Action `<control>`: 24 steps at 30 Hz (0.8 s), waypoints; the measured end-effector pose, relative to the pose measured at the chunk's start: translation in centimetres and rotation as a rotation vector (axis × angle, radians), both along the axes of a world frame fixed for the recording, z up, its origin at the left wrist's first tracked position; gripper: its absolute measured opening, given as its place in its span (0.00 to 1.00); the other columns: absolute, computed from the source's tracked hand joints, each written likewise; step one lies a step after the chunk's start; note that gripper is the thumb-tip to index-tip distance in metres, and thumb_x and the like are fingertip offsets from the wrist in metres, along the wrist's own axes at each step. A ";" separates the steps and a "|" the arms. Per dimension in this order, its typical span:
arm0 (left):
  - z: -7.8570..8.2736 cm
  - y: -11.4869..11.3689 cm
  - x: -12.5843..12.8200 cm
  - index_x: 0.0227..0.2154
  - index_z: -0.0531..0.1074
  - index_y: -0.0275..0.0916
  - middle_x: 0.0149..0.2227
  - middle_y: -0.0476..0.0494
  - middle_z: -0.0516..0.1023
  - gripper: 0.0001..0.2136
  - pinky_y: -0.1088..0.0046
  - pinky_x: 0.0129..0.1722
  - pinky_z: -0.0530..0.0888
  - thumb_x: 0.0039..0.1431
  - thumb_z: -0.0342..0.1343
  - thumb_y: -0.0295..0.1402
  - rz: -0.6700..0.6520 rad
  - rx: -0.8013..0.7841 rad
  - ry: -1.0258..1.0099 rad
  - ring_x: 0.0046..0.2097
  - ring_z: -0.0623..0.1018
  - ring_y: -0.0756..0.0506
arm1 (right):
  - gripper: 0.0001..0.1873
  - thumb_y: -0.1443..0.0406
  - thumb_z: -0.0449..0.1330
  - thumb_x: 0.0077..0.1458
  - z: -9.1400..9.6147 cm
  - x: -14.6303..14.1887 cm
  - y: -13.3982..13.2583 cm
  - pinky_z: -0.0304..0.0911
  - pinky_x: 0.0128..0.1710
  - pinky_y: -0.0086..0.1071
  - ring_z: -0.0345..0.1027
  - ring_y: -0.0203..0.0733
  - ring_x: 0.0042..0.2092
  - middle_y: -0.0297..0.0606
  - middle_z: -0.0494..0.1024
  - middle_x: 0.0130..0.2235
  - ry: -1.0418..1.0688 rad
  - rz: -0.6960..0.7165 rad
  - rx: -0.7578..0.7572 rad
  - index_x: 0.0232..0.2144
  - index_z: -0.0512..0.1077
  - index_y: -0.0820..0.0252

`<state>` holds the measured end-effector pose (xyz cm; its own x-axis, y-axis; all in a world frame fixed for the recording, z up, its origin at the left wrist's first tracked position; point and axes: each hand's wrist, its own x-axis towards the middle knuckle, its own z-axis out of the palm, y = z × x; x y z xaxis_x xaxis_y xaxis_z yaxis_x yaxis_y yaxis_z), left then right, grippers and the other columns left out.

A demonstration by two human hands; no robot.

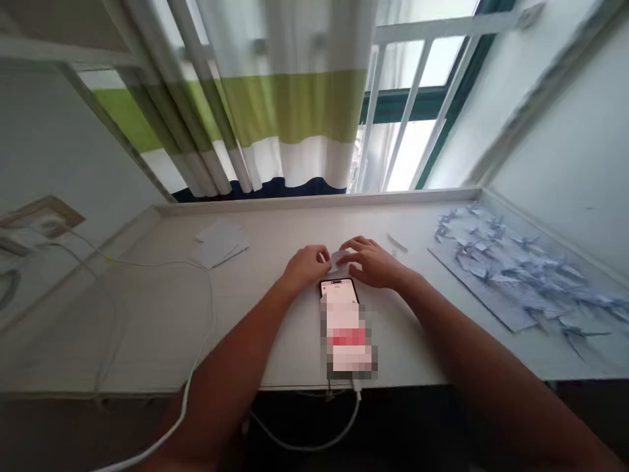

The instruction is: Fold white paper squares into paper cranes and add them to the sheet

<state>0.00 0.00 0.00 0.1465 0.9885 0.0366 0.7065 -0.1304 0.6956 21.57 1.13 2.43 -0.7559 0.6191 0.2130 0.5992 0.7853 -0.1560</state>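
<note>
Both my hands rest on a white desk (147,314), just beyond a phone (346,324) that lies screen up. My left hand (305,265) and my right hand (374,262) meet over a small pale piece of paper (338,259). The fingers of both hands are curled and press down on it. Most of the paper is hidden under my fingers.
A stack of pale paper sheets (219,242) lies at the back left. Several folded paper cranes (515,269) cover a sheet at the right. A white cable (201,341) runs from the left wall across the desk to the phone. A small paper strip (397,244) lies beyond my right hand. A curtain (275,105) and a window stand behind.
</note>
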 end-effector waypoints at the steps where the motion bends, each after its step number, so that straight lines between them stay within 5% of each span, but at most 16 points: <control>1: 0.1 0.0 -0.1 0.31 0.77 0.41 0.28 0.49 0.79 0.06 0.73 0.27 0.65 0.48 0.59 0.33 -0.016 -0.013 -0.004 0.29 0.75 0.47 | 0.15 0.70 0.59 0.58 0.0 0.2 0.1 0.62 0.56 0.54 0.65 0.57 0.57 0.43 0.76 0.55 -0.001 0.009 0.005 0.43 0.82 0.51; 11: 0.6 0.1 -0.7 0.29 0.77 0.40 0.28 0.48 0.79 0.04 0.72 0.29 0.67 0.50 0.59 0.31 0.000 0.037 -0.047 0.29 0.75 0.47 | 0.11 0.64 0.58 0.63 -0.4 0.0 0.2 0.68 0.49 0.46 0.72 0.50 0.47 0.44 0.80 0.44 0.203 -0.007 -0.138 0.45 0.79 0.55; 15: 0.2 0.5 -1.2 0.29 0.76 0.39 0.30 0.47 0.80 0.03 0.72 0.33 0.70 0.50 0.60 0.30 0.023 0.070 -0.118 0.33 0.77 0.47 | 0.30 0.66 0.57 0.63 -0.7 -0.7 -0.3 0.66 0.52 0.48 0.74 0.49 0.48 0.40 0.82 0.46 0.298 -0.044 -0.203 0.65 0.59 0.51; 18: -0.2 0.9 -1.6 0.28 0.76 0.38 0.30 0.47 0.80 0.03 0.71 0.36 0.71 0.49 0.61 0.29 0.010 0.059 -0.180 0.33 0.77 0.47 | 0.39 0.68 0.58 0.61 -1.0 -0.8 -0.4 0.64 0.55 0.51 0.74 0.50 0.50 0.38 0.83 0.46 0.313 -0.037 -0.232 0.70 0.48 0.51; 21: -0.5 1.2 -1.8 0.28 0.75 0.38 0.30 0.47 0.79 0.04 0.71 0.37 0.71 0.48 0.62 0.31 0.020 0.066 -0.197 0.34 0.77 0.47 | 0.36 0.69 0.58 0.60 -1.0 -0.6 -0.2 0.63 0.55 0.50 0.72 0.50 0.52 0.38 0.83 0.46 0.332 -0.048 -0.226 0.68 0.53 0.53; 24: -0.8 1.4 -1.9 0.27 0.74 0.38 0.30 0.48 0.79 0.05 0.71 0.36 0.71 0.46 0.63 0.31 0.031 0.068 -0.189 0.34 0.76 0.47 | 0.20 0.68 0.58 0.62 -0.9 -0.4 0.1 0.64 0.53 0.49 0.71 0.50 0.52 0.41 0.82 0.47 0.294 -0.040 -0.176 0.56 0.70 0.56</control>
<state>-1.93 1.36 -0.78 0.1005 0.9867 0.1276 0.5682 -0.1622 0.8068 21.18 1.26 1.51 -0.6524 0.6935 0.3055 0.5383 0.7079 -0.4574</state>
